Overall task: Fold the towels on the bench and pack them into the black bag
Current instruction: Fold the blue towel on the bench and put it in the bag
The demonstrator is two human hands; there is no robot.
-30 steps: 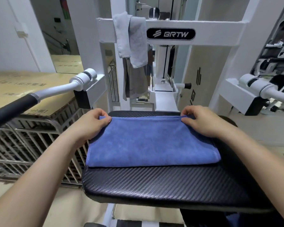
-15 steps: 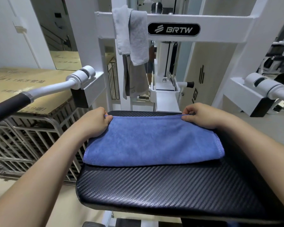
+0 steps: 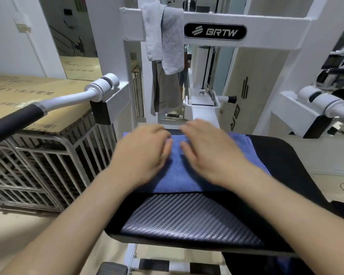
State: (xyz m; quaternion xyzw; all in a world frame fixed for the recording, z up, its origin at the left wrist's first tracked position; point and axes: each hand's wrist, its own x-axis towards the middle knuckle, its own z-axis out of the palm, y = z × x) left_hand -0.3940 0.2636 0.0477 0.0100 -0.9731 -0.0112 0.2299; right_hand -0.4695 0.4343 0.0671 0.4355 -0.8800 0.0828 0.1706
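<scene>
A folded blue towel [image 3: 177,171] lies flat on the black padded bench [image 3: 187,219]. My left hand [image 3: 141,153] and my right hand [image 3: 209,149] rest palm down on the towel's middle, side by side, fingers spread and pointing away from me. Neither hand grips the cloth. Both hands are motion-blurred. A grey towel [image 3: 165,36] hangs over the white crossbar of the machine behind the bench. A dark object at the bottom right [image 3: 266,262] may be the black bag; I cannot tell.
White machine frame [image 3: 266,20] rises behind the bench. A handle bar with black grip [image 3: 18,120] juts out at left, another white handle [image 3: 326,104] at right. A metal cage cart [image 3: 38,165] with cardboard boxes [image 3: 28,96] stands at left.
Both hands let go of the towel's far corners and slid inward to its middle, now lying flat on it. The camera view shifted slightly.
</scene>
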